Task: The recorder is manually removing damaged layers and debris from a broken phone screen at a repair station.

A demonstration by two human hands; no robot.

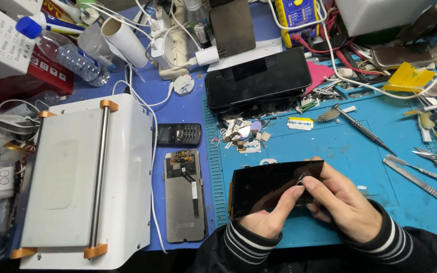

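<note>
A black phone screen panel (264, 184) is held flat above the blue work mat (350, 146), near its front edge. My left hand (269, 215) grips the panel from below, thumb lying across its glossy face. My right hand (342, 199) pinches the panel's right end, where a small pale tab sticks up between thumb and forefinger. Both wrists wear black sleeves with white stripes.
Left of the mat lie a bare screen assembly (184, 194), a small black keypad phone (179, 134) and a white box-shaped machine (84, 177). A black tablet (258, 77) sits behind the mat. Screwdriver (362, 129), tweezers (421, 172), a razor blade (300, 123) and small parts lie scattered.
</note>
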